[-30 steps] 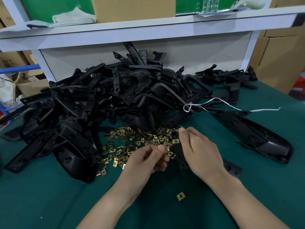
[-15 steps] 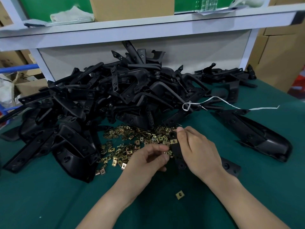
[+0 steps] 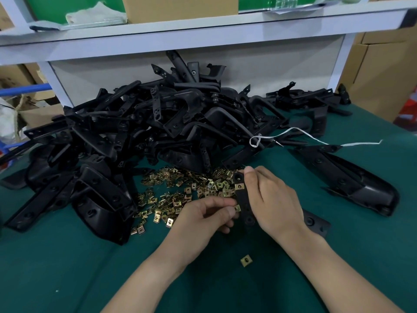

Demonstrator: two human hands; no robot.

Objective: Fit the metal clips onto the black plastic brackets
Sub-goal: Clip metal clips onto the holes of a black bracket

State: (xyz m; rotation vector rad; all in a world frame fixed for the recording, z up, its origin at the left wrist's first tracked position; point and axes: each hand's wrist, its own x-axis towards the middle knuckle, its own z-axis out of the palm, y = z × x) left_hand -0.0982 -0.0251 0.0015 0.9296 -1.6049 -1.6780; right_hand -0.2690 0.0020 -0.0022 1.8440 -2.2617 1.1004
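A black plastic bracket [image 3: 244,204] lies on the green table in front of me, and my right hand [image 3: 270,197] grips its long arm from the right. One brass clip [image 3: 239,186] sits on the bracket's upper part. My left hand [image 3: 207,213] pinches another brass clip [image 3: 237,208] against the bracket's left edge. A scatter of loose brass clips [image 3: 180,195] lies just left of the hands. One stray clip [image 3: 246,260] lies nearer to me.
A big heap of black brackets [image 3: 146,132] fills the back and left of the table [image 3: 67,279]. A single large bracket [image 3: 352,179] lies to the right, with a white string [image 3: 316,137] across it. A white shelf [image 3: 203,28] hangs over the back.
My left hand has moved right from the clip scatter to the bracket's edge with a clip. My right hand has kept its hold on the bracket.
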